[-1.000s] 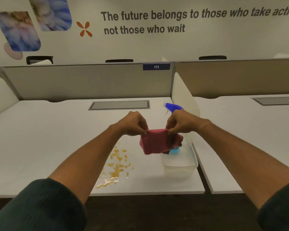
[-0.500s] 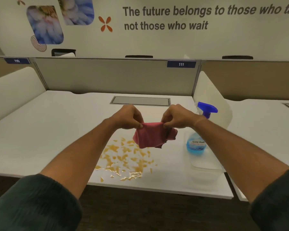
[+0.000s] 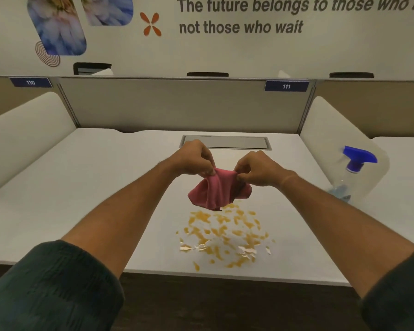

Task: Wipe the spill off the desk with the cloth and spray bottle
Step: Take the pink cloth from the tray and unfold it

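We pinch crumpled pink cloth [image 3: 216, 191] by top edge, left hand [image 3: 193, 160] and right hand [image 3: 258, 169] grip closed, above orange spill [image 3: 225, 235] on white table [image 3: 81, 187], likely arranging wiping pad; blue-capped clear spray bottle [image 3: 355, 173] parked right.

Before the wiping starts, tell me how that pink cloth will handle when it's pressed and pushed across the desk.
The cloth looks floppy: it sags in folds between the left hand and right hand. It probably weighs little, since fingertip pinches hold it up. Pushed across the spill, it would likely bunch unless pressed flat.
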